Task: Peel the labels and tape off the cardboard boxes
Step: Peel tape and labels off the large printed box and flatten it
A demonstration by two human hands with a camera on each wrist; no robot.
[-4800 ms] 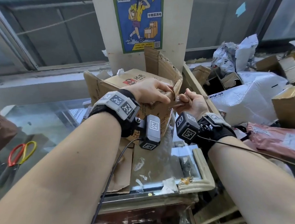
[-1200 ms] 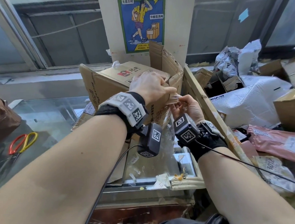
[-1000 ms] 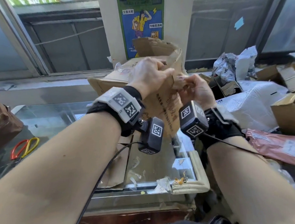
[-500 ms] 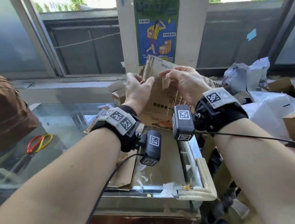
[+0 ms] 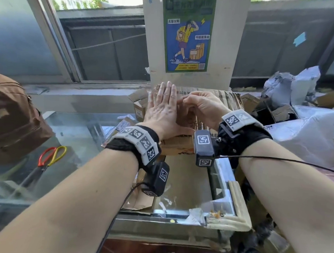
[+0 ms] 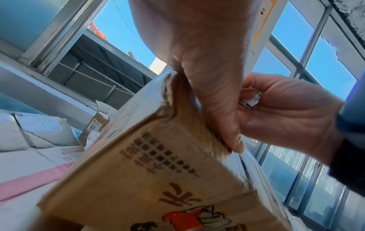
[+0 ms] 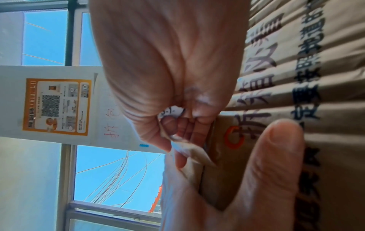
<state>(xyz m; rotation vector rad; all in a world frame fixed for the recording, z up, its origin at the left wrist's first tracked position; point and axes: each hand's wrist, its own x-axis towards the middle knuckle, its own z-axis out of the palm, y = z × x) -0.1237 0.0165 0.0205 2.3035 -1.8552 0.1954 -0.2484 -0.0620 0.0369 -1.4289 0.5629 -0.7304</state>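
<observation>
Head view, centre frame: the left hand (image 5: 162, 107) presses flat, fingers straight, on the cardboard box (image 5: 228, 99) upon the table (image 5: 70, 129); the right hand (image 5: 202, 107) curls just right of it.

Left wrist view: the right hand pinches a white label scrap (image 6: 250, 100), right of centre.

Right wrist view: the fingers (image 7: 185, 129) hold the tape (image 7: 195, 154), trailing lower right to the box face.

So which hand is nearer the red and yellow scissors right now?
Left. The left hand presses flat on the cardboard box, on the side toward the scissors; the right hand is farther right, pinching a label scrap.
</observation>
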